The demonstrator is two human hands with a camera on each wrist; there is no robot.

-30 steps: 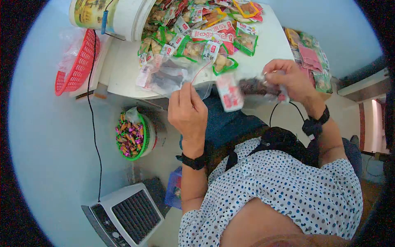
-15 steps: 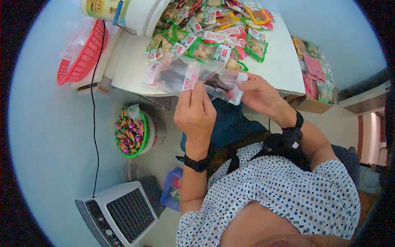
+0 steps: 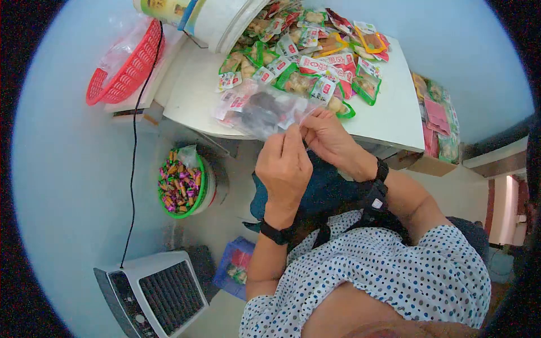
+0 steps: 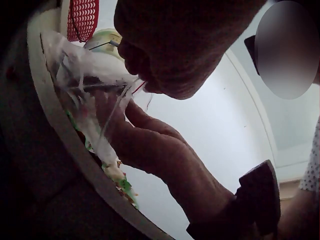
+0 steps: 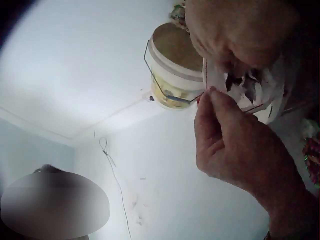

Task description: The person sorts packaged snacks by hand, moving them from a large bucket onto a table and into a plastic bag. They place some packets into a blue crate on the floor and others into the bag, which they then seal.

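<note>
A clear zip bag with dark snack packets inside lies over the near edge of the white table. My left hand pinches the bag's mouth from the near side. Touching it, my right hand pinches the same edge. In the left wrist view the bag hangs crumpled between the left hand above and the right hand below. The right wrist view has the bag's rim caught between the right hand and the left hand. A heap of coloured snack packets covers the table behind the bag.
A white bucket and a red basket stand at the table's far left. On the floor are a green basket of wrapped candies, a white grilled appliance with a black cable, and a blue crate. A box of packets sits right.
My right hand came in from the right with snack packets and pushed them into the bag. Both hands now meet at the bag's mouth, pinching it.
</note>
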